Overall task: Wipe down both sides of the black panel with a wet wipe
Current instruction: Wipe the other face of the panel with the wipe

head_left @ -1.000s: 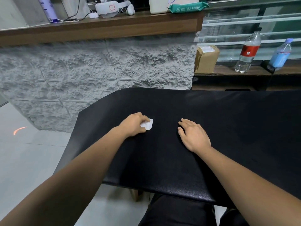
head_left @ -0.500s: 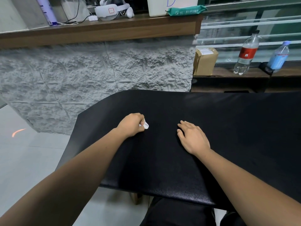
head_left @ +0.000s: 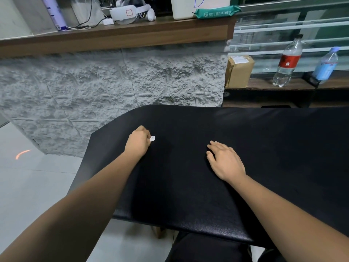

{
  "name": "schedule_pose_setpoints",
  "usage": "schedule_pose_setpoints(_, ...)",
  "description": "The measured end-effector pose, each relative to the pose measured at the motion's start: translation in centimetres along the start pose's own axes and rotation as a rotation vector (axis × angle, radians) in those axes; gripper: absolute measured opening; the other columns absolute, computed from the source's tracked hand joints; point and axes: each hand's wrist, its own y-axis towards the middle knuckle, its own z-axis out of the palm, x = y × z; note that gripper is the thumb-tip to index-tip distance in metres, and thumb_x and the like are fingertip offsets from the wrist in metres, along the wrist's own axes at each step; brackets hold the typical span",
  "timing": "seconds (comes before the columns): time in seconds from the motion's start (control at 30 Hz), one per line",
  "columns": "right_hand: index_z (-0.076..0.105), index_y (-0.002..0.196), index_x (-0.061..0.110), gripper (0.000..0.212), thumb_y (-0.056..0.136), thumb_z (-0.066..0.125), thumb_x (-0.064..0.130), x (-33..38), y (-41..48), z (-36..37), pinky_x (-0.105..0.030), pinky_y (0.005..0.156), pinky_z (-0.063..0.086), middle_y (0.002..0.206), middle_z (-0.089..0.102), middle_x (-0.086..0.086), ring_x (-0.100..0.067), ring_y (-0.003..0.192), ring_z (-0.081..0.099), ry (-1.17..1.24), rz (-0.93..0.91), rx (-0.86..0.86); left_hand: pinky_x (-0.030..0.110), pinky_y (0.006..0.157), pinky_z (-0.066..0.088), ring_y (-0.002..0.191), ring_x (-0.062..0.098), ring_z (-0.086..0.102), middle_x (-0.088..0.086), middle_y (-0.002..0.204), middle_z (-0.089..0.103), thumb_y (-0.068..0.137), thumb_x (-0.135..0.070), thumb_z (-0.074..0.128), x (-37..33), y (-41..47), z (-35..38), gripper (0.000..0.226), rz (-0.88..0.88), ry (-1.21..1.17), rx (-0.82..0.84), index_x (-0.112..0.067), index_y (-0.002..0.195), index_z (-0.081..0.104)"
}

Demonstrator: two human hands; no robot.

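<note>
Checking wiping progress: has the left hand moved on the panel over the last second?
Yes, slightly. The left hand pulled toward the panel's left edge, away from the resting right hand, bunching the wipe.

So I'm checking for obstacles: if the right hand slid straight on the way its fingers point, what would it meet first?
Probably nothing on the panel: the right hand points up-left over bare black surface, passing right of the left hand and its wipe.

black panel [head_left: 188,176] bare between hands
</note>
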Motion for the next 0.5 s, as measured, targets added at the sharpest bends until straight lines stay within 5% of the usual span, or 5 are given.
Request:
schedule_pose_setpoints(0.13, 0.054, 0.15, 0.027, 0.05, 0.109, 0.035, 0.047, 0.0, 0.0, 0.0, -0.034, 0.124, 0.026, 0.162, 0.044, 0.01, -0.008, 0.153, 0.031, 0.001, 0.001, -0.001, 0.039, 0.088, 0.051, 0.107, 0.03, 0.065, 0.004, 0.125, 0.066, 0.103, -0.01, 0.056, 0.5, -0.6, 0.1, 0.017, 0.021, 0.082, -0.039, -0.004, 0.101, 0.072)
schedule_pose_setpoints(0.23, 0.055, 0.15, 0.027, 0.05, 0.108, 0.035, 0.047, 0.1, 0.0, 0.0, -0.034, 0.124, 0.025, 0.162, 0.044, 0.01, -0.008, 0.153, 0.031, 0.001, 0.001, -0.004, 0.044, 0.08, 0.052, 0.099, 0.031, 0.062, 0.01, 0.102, 0.067, 0.106, -0.018, 0.053, 1.1, -0.8, 0.0, 0.018, -0.01, 0.2, -0.025, -0.009, 0.105, 0.069)
schedule_pose_setpoints(0.5, 0.057, 0.148, 0.026, 0.048, 0.108, 0.037, 0.045, 0.2, -0.1, 0.0, -0.033, 0.123, 0.027, 0.16, 0.047, 0.01, -0.008, 0.153, 0.033, 0.002, -0.005, -0.018, 0.04, 0.076, 0.048, 0.093, 0.029, 0.06, 0.009, 0.097, 0.069, 0.102, -0.006, 0.056, 1.4, -1.0, 0.9, 0.023, -0.042, 0.199, -0.013, -0.013, 0.121, 0.067)
